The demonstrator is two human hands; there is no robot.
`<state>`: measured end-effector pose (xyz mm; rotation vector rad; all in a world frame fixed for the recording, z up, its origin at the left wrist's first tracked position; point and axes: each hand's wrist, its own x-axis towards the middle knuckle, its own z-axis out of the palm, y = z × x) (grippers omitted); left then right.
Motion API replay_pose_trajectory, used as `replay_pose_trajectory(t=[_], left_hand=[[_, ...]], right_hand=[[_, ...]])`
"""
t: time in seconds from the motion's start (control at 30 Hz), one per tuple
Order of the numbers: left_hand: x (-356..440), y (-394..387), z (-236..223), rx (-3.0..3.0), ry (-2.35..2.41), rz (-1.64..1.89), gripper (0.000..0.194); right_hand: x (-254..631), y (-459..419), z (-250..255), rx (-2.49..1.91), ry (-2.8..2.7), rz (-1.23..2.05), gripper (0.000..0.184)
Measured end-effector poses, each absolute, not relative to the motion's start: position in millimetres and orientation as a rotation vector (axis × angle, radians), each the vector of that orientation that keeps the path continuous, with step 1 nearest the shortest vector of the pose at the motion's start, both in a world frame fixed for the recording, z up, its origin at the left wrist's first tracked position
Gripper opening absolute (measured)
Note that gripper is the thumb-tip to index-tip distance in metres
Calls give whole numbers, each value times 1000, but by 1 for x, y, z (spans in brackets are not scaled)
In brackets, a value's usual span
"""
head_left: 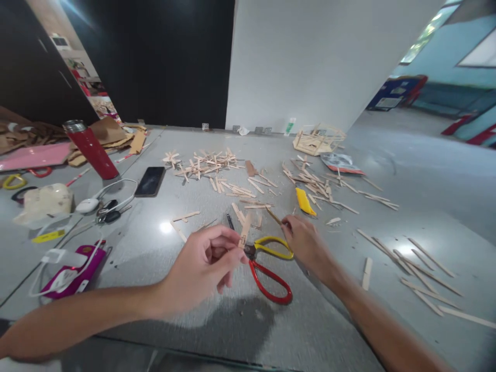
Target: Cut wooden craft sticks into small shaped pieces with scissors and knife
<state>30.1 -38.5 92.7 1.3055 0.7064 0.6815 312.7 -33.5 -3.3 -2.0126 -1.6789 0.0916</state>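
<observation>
My left hand (201, 268) hovers over the grey table (194, 320), fingers pinched on a flat wooden craft stick (245, 232) that points up and away. My right hand (306, 243) is closed on a thin pencil-like stick (273, 216) that slants to the upper left. Between the hands lies a pair of scissors (267, 268) with one yellow and one red handle loop, flat on the table. Loose wooden sticks (240, 199) lie scattered just beyond both hands.
A yellow cutter (304, 201) lies beyond my right hand. A stick-built frame (318, 138) stands at the back. Long sticks (422, 274) lie at right. At left are a red bottle (91, 149), a black phone (150, 181), keys, a mouse and a magenta box (73, 271).
</observation>
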Motion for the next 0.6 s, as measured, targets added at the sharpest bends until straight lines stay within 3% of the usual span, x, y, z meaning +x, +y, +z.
replay_pose_trajectory(t=[0.17,0.4,0.6], left_hand=[[24,-40,92,1426,702,604,22],[27,-28,68,1595,830,643,22],[27,-23,29,1523,922,559,22]], right_hand=[[306,-35,3,-1990,-1580,95,17],[268,-63,29,-1788,-1572,274,41],[241,-79,31,-1492,-1515,720,23]])
